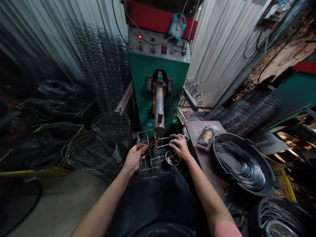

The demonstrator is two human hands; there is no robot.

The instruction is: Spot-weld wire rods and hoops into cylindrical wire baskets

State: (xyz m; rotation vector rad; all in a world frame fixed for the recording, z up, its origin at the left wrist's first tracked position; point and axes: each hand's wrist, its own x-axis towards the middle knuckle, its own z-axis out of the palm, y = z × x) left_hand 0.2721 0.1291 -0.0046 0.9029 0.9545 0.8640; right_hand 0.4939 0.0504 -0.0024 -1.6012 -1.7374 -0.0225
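Observation:
A small wire frame basket [148, 156] stands under the metal arm [159, 110] of a green welding machine [158, 70]. My left hand [134, 157] is closed around the frame's left side, thumb on top. On the frame's right side, my right hand [179, 147] pinches thin wire rods that stick out level. A wire ring [172, 158] lies just below my right hand.
Black tubs [269, 179] of curved wire pieces sit on the bench at right, with a small packet [206, 135] beside them. Stacks of wire rings [95, 153] and coils crowd the floor at left. Finished wire frames [189, 97] hang right of the machine. Corrugated walls stand behind.

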